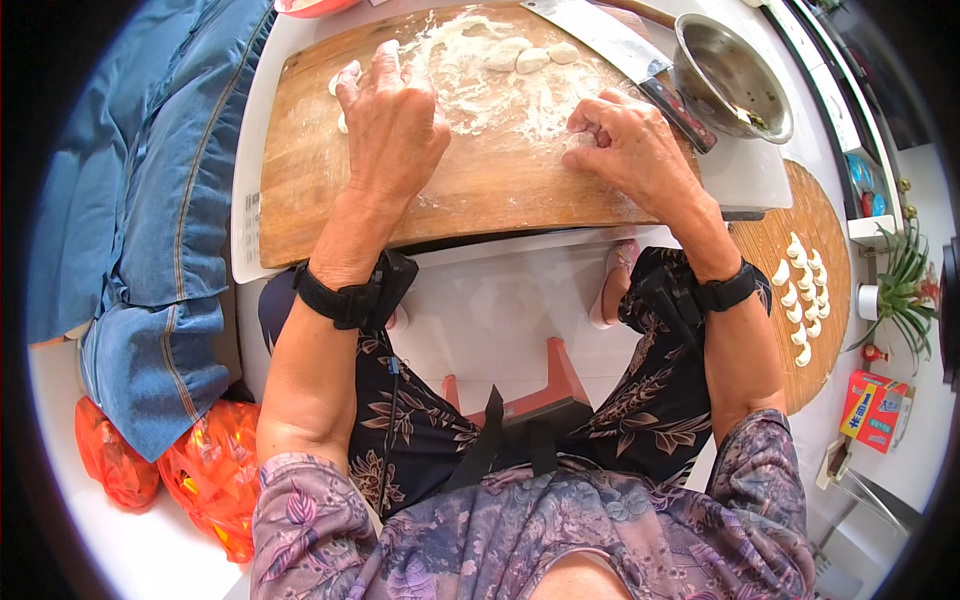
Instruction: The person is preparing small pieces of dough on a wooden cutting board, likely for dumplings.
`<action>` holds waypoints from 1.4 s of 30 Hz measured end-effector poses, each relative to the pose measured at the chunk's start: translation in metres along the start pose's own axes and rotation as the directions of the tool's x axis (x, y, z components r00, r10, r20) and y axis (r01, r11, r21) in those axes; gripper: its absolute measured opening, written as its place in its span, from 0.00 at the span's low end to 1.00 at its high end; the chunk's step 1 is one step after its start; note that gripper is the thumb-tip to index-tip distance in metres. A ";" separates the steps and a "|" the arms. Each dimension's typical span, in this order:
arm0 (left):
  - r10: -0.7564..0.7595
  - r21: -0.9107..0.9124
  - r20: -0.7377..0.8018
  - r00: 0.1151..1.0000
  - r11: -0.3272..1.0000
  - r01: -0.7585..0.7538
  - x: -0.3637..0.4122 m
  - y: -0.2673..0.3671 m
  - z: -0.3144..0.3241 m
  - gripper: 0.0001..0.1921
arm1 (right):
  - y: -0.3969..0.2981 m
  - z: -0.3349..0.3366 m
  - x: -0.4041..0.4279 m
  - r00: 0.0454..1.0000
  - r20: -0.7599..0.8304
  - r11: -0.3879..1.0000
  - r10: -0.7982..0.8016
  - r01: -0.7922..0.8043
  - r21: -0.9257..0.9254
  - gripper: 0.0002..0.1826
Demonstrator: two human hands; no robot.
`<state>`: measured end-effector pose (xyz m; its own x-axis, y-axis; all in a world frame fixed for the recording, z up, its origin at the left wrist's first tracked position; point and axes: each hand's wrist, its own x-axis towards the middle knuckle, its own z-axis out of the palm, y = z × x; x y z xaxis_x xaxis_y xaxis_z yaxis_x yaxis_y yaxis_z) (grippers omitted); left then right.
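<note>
A floured wooden board (480, 180) lies before me on a white table. Over its left part is my left hand (394, 120), fingers bent, beside small white dough pieces (343, 123) at its left edge; whether it holds anything is hidden. My right hand (626, 142) pinches a small floury dough piece (579, 142) between thumb and fingers. Several dough lumps (532, 60) sit in the flour (472, 82) at the back. A cleaver (600, 37) with a dark red handle lies across the board's right back corner.
Right of the cleaver stands a metal bowl (735, 79) with scraps inside. Several filled dumplings (810, 300) lie on a round wooden board (757, 225) at the right. A blue denim cover (169, 150) hangs at the left, above red plastic bags (214, 465). A potted plant (896, 289) is far right.
</note>
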<state>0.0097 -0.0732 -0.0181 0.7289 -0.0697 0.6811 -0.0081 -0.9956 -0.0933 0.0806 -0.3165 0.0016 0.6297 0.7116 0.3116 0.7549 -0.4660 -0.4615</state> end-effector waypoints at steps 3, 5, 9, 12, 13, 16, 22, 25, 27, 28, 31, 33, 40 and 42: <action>0.005 -0.010 0.008 1.000 1.000 -0.005 0.000 0.001 -0.001 0.07 | -0.003 -0.003 0.001 0.997 0.076 0.999 0.027 -0.029 0.017 0.15; 0.007 -0.018 0.008 1.000 1.000 -0.007 -0.001 0.001 -0.002 0.08 | -0.004 -0.003 0.001 0.992 0.118 0.999 0.036 -0.039 0.021 0.15; -0.025 0.005 0.004 1.000 1.000 0.025 0.001 0.002 -0.001 0.10 | -0.006 -0.003 -0.001 0.995 0.095 0.998 -0.018 0.012 0.060 0.13; -0.016 -0.009 -0.022 1.000 1.000 0.016 0.001 0.001 0.001 0.11 | -0.007 -0.003 -0.001 0.996 0.084 0.999 -0.019 0.015 0.048 0.13; -0.017 -0.008 -0.021 1.000 1.000 0.017 0.001 0.001 0.000 0.11 | -0.008 -0.002 -0.001 0.995 0.097 1.000 -0.005 0.003 0.024 0.13; -0.017 -0.019 0.007 1.000 1.000 0.017 0.001 0.001 -0.001 0.11 | -0.006 -0.003 0.002 0.990 0.138 0.999 -0.035 0.031 0.029 0.14; -0.016 -0.029 0.023 1.000 0.999 0.017 0.001 0.002 -0.001 0.08 | -0.005 0.000 -0.002 0.996 -0.001 0.991 -0.087 0.086 0.102 0.13; 0.002 -0.032 0.002 1.000 0.999 -0.002 0.000 0.002 0.000 0.08 | -0.009 0.000 0.000 0.997 0.069 0.998 -0.025 0.021 0.054 0.14; -0.018 -0.047 0.029 0.999 0.999 0.019 0.000 0.003 -0.001 0.08 | -0.007 0.002 0.000 0.996 0.083 0.998 -0.029 0.024 0.059 0.14; -0.018 -0.046 0.028 0.999 0.999 0.019 0.000 0.003 -0.001 0.08 | -0.005 0.003 0.001 0.995 0.098 0.998 -0.032 0.026 0.064 0.14; -0.015 -0.042 -0.003 1.000 0.999 0.015 0.001 0.003 -0.001 0.07 | -0.004 0.002 0.000 0.992 0.096 0.991 -0.075 0.064 0.114 0.14; -0.020 -0.044 0.026 0.999 0.999 0.022 0.001 0.003 -0.002 0.06 | -0.008 0.005 -0.002 0.997 0.023 0.994 -0.078 0.076 0.076 0.13; -0.011 0.058 0.131 0.991 0.998 0.003 0.000 0.007 -0.008 0.16 | -0.007 0.005 0.002 0.995 0.083 0.999 -0.054 0.053 0.013 0.13; -0.009 0.058 0.109 0.994 0.998 0.003 0.000 0.007 -0.007 0.15 | -0.006 0.007 0.000 0.995 0.062 0.995 -0.078 0.075 0.059 0.13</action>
<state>0.0046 -0.0803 -0.0135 0.7994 -0.0536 0.5984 0.0334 -0.9905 -0.1333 0.0754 -0.3097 -0.0017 0.5561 0.7772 0.2945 0.7878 -0.3799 -0.4848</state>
